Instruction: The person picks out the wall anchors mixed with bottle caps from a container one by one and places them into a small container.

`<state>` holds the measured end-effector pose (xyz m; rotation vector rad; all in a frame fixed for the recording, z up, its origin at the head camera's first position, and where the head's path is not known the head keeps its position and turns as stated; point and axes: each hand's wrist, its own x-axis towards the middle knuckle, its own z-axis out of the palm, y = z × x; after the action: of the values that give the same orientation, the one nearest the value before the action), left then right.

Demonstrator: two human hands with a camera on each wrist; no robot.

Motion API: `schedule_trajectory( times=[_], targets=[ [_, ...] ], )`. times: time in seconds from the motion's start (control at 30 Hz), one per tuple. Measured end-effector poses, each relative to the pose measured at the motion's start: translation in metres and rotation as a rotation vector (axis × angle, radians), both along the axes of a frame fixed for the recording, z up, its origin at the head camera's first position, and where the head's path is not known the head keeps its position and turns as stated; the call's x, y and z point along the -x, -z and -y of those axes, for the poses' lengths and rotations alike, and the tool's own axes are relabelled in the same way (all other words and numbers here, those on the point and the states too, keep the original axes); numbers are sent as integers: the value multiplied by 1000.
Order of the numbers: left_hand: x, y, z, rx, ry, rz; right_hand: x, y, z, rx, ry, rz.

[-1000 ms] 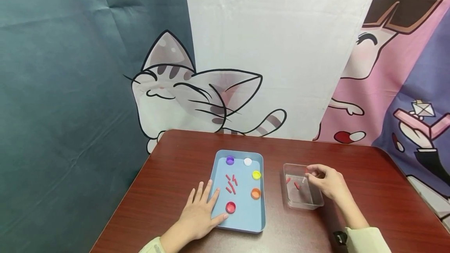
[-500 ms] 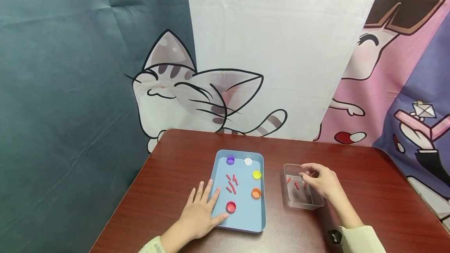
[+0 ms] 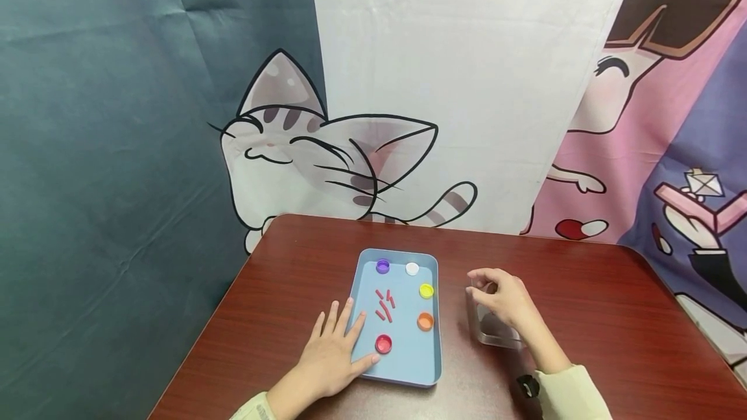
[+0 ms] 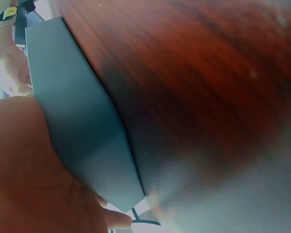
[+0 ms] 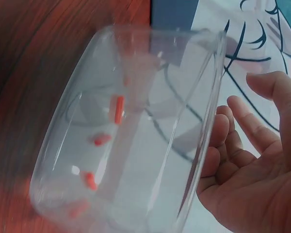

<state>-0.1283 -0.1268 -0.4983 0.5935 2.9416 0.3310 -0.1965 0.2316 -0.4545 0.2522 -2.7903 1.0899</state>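
Observation:
My left hand [image 3: 328,354] lies with straight, spread fingers on the left edge of a light blue tray [image 3: 408,365]; its thumb reaches beside a red cap [image 3: 383,344]. Several short red sticks [image 3: 385,310] lie mid-tray. In the left wrist view, the tray's outer wall [image 4: 82,107] runs beside the hand [image 4: 34,170]. My right hand [image 3: 503,299] hovers over a clear plastic box [image 3: 496,340] and partly hides it. The right wrist view shows its fingers loosely bent, thumb and fingertips apart, holding nothing. Red pieces [image 5: 119,109] show inside the box.
Purple [image 3: 382,266], white [image 3: 412,269], yellow [image 3: 426,291] and orange [image 3: 425,321] caps sit along the tray's far and right sides. Both containers stand on a brown wooden table [image 3: 274,297]. A printed cloth [image 3: 385,83] hangs behind the table.
My right hand lets a red stick drop into the clear box, then moves left across the box toward the tray. The left hand and the tray stay put.

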Motion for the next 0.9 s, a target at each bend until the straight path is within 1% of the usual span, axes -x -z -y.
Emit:
schedule_trajectory(
  times=[0.13, 0.43, 0.67, 0.8, 0.9],
  targets=[
    [0, 1, 0, 0, 2, 0, 2, 0, 11, -3, -24, -19],
    [2, 2, 1, -18, 7, -24, 8, 5, 34, 2, -76, 16],
    [1, 2, 1, -3, 4, -7, 14, 11, 51, 10, -115, 21],
    [1, 1, 1, -2, 4, 0, 16, 15, 59, 10, -149, 19],
    [1, 1, 1, -1, 5, 1, 17, 18, 65, 13, -159, 26]
  ],
)
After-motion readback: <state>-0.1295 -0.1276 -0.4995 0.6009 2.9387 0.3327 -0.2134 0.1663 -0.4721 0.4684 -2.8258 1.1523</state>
